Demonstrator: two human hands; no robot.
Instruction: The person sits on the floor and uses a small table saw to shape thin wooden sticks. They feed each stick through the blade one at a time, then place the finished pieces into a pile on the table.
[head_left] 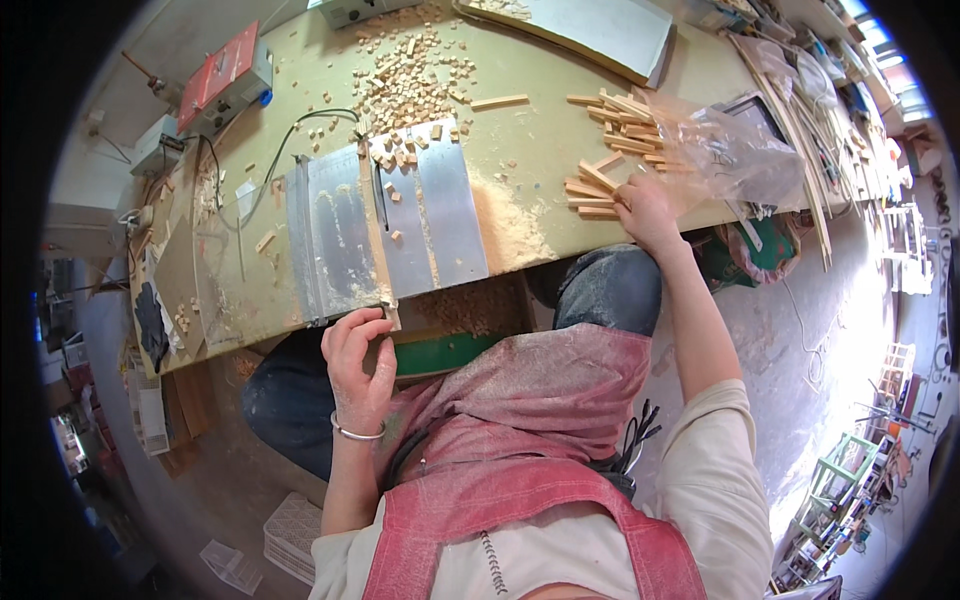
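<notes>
My right hand (647, 212) reaches to the bundle of pale wooden sticks (592, 200) at the right of the bench, its fingers closed around stick ends. More wooden sticks (630, 122) lie behind it, partly inside a clear plastic bag (740, 150). At the bench's front edge, my left hand (358, 360) is held with curved fingers and the thumb apart. Its fingertips are beside a small light strip (392, 316) at the front of the metal saw table (440, 220). A few cut wooden blocks (400, 155) lie on the plate, near a dark slot.
A heap of small wooden blocks (415, 85) spreads behind the saw table. Sawdust (515, 225) is piled to its right. A red-topped metal box (222, 80) with a cable stands at the far left. A large pale board (590, 35) lies at the back.
</notes>
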